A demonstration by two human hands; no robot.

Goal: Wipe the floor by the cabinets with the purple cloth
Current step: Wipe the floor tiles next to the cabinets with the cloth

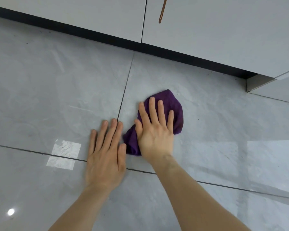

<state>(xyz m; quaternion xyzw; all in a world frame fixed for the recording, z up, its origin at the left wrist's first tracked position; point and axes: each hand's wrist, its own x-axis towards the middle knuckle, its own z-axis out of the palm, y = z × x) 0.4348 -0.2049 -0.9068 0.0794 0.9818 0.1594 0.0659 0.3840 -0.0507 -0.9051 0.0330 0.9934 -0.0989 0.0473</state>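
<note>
Palms down, I have my right hand (154,130) spread flat on the bunched purple cloth (175,110) on the grey tiled floor (223,122) near the white cabinets (215,30), my left hand (105,157) flat beside it, grasping nothing.

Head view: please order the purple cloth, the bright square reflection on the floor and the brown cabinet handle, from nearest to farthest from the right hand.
From the right hand:
1. Purple cloth, directly under its palm and fingers.
2. Bright square reflection, on the tiles to the left, beyond the left hand.
3. Brown cabinet handle, high on the cabinet door.
</note>
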